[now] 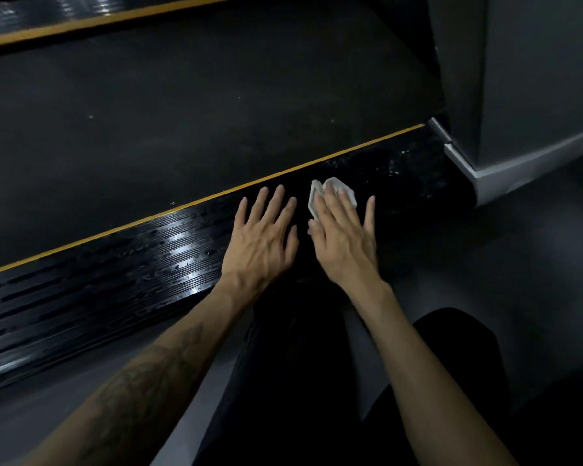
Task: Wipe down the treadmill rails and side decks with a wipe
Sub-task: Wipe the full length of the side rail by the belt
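The near side deck (132, 260) of the treadmill is black, ribbed and glossy, with a yellow stripe along its inner edge. It runs from lower left to upper right. My right hand (342, 237) lies flat on it with straight fingers, pressing a crumpled white wipe (317, 193) against the deck. The wipe shows past my fingertips and on their left. My left hand (263, 237) rests flat on the deck just left of it, fingers spread, holding nothing. The far side deck (81, 18) with its yellow stripe shows at the top left.
The dark running belt (199, 105) lies between the two decks. A grey upright and its base cover (519, 129) stand at the deck's right end. My knees in dark trousers (317, 364) are on the grey floor (519, 264) below the hands.
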The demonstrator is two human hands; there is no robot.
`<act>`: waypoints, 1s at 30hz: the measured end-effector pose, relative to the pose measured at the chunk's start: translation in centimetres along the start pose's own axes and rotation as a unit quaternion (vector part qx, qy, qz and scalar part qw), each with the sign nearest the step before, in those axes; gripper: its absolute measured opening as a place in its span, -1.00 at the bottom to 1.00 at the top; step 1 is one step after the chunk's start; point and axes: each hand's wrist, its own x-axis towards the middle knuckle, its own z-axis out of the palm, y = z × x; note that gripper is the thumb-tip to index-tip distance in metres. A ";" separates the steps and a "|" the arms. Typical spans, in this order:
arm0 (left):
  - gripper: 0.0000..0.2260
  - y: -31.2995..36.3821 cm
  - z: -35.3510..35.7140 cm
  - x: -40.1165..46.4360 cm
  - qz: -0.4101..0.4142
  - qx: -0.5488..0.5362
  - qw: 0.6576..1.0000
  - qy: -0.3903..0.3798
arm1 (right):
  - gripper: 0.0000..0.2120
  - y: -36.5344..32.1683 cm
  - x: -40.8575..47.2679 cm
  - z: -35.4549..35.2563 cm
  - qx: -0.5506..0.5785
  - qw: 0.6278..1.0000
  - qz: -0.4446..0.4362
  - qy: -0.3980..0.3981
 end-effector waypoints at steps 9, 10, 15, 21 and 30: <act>-0.44 0.3 0.0 0.2 -0.017 0.008 0.999 -0.027 | -0.40 -1.4 -1.9 0.3 0.010 0.997 0.072 0.012; -0.44 0.4 -0.1 0.2 -0.017 0.009 0.999 -0.029 | -0.40 -1.1 -1.3 0.2 0.010 0.998 0.057 0.002; -0.44 0.5 -0.3 0.3 -0.021 0.014 0.999 -0.033 | -0.43 0.4 -1.8 0.0 -0.002 0.998 0.056 0.027; -0.41 0.9 -0.3 0.5 -0.034 0.009 0.998 -0.045 | -0.44 -1.4 -3.3 0.8 0.012 0.997 0.061 0.049; -0.45 1.0 -0.5 0.8 -0.044 -0.033 0.998 -0.043 | -0.43 -1.1 -4.2 0.7 0.020 0.994 0.091 0.061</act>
